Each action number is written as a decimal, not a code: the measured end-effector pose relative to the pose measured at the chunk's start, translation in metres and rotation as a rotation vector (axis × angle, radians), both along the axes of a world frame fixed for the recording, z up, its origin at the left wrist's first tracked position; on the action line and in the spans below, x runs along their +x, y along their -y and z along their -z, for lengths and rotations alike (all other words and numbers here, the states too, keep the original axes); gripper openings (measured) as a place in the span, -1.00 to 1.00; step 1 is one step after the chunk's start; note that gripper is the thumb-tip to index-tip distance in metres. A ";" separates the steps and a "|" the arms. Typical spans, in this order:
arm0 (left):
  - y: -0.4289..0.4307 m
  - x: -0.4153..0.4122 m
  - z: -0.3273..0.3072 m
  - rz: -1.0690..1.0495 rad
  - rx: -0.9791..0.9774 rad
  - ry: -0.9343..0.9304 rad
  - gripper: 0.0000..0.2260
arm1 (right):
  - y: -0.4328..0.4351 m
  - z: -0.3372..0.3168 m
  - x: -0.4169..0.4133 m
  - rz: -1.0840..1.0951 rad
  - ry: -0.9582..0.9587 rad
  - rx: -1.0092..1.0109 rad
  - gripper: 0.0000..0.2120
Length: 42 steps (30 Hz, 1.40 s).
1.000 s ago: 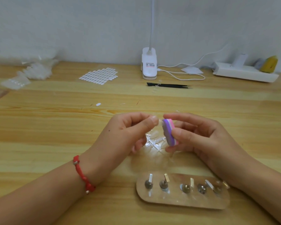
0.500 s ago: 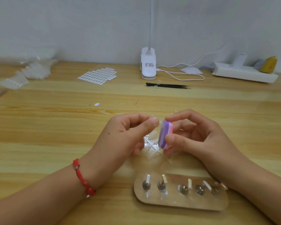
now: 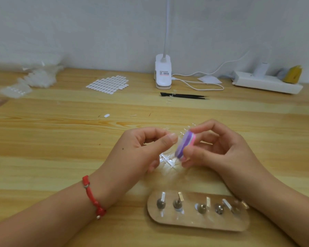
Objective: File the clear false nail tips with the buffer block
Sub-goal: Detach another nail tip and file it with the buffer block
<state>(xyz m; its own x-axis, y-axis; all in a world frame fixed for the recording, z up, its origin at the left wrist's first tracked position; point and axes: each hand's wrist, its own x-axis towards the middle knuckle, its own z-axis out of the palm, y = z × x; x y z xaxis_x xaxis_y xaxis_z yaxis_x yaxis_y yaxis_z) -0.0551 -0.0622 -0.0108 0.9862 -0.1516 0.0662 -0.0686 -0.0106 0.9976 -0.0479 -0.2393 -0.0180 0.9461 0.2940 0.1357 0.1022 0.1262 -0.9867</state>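
My left hand (image 3: 141,150) pinches a clear strip of false nail tips (image 3: 168,160) between thumb and forefinger; the strip hangs below and behind the fingers and is hard to make out. My right hand (image 3: 219,150) grips a small purple and pink buffer block (image 3: 185,145) between thumb and fingers. The block stands tilted, its purple face against the clear tips right beside my left thumb.
A brown oval holder (image 3: 198,223) with several metal pegs lies near the front edge. Further back are black tweezers (image 3: 184,95), a white lamp base (image 3: 163,75) with cable, a sheet of white nail tabs (image 3: 107,84), plastic bags (image 3: 34,79) and a white power strip (image 3: 267,82).
The buffer block has tilted and slid a little against the tips. Both hands stay at the same spot above the table.
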 end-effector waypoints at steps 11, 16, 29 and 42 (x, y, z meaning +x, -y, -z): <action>-0.001 0.000 0.000 0.010 -0.004 -0.003 -0.83 | -0.001 -0.001 0.000 -0.040 -0.005 0.004 -0.68; -0.002 0.001 0.001 0.009 -0.002 -0.004 -0.78 | 0.000 -0.002 0.001 -0.059 -0.024 -0.002 -0.70; -0.002 0.001 0.002 0.008 0.000 0.005 -0.80 | 0.002 0.000 0.003 -0.063 -0.044 0.008 -0.71; -0.001 -0.001 0.000 0.025 -0.006 0.007 -0.85 | 0.003 0.000 0.004 -0.058 -0.069 0.065 -0.74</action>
<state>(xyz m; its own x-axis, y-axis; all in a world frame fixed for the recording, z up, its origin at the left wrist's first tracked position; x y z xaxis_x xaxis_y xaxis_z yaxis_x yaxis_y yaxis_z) -0.0557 -0.0609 -0.0112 0.9817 -0.1755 0.0744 -0.0760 -0.0029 0.9971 -0.0434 -0.2427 -0.0176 0.9354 0.3414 0.0919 0.0254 0.1944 -0.9806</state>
